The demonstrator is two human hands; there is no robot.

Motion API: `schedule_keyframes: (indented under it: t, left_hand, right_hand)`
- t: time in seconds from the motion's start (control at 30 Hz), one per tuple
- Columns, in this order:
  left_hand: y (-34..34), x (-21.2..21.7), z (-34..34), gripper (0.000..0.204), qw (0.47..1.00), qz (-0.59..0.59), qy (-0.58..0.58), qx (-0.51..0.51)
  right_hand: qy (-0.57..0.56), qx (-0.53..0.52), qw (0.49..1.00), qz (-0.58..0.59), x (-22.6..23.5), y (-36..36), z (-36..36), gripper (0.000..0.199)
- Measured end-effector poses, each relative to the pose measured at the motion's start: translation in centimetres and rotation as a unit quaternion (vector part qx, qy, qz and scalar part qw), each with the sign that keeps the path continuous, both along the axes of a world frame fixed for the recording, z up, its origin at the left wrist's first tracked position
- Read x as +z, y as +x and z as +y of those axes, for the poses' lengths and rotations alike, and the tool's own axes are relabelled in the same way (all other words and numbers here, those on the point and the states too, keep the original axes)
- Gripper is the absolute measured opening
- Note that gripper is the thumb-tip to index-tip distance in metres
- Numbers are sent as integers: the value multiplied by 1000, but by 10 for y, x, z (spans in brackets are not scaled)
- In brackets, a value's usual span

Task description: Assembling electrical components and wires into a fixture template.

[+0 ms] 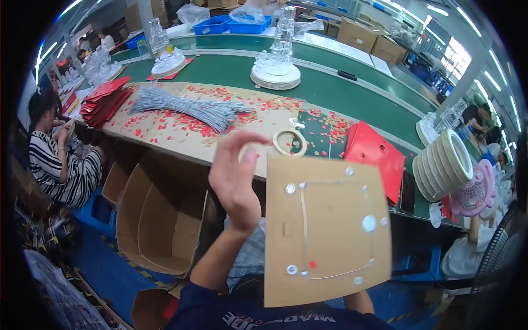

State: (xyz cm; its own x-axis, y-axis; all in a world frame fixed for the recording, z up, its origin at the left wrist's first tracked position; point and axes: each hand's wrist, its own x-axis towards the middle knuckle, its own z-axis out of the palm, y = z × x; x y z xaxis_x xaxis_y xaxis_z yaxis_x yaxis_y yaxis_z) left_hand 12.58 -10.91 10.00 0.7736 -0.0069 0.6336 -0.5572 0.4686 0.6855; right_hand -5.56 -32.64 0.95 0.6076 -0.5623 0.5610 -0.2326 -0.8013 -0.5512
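A square brown cardboard sheet (335, 220) stands tilted up in front of me. A thin pale wire runs around it in a rough square, with several small round washer-like pieces near the edges, a whitish disc (368, 223) and a red scrap (312, 264). My right forearm (360, 302) goes behind the sheet, which hides the right hand; only that arm supports it. Left of the sheet, my left hand (236, 179) is raised with thumb and fingers apart, slightly curled and holding nothing. Beyond it lies a tied bundle of grey wires (187, 107) among red and tan cardboard bits.
A roll of tape (289, 143), red sheets (374, 157), a phone (407, 192) and stacked round rims (443, 165) occupy the bench's right side. A pink fan (476, 190) stands beyond. An open carton (162, 214) is below left. A co-worker (55, 148) sits at left.
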Motion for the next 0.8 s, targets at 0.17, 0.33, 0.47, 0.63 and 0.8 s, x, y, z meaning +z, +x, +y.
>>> schedule_keyframes:
  t: [0.17, 0.33, 0.47, 0.63, 0.8]
  left_hand:
    - [56, -23, -24, 25, 994, 90, -5, -57]
    - [104, -106, -56, 28, 977, 96, 188, -7]
    - [112, -155, -46, 30, 925, 6, 347, 157]
    - [108, -143, -51, 32, 929, -10, 339, 149]
    - [114, -148, -47, 38, 936, 11, 330, 125]
  right_hand:
    - [-152, 17, 988, 4, 15, -3, -64, 38]
    - [-329, -5, 944, 15, 186, 37, -329, 43]
    - [-177, -17, 967, 181, 250, 190, -204, 48]
    - [-376, -61, 839, 388, 229, 291, -273, 68]
    - [-495, -147, 669, 535, 153, 365, -308, 54]
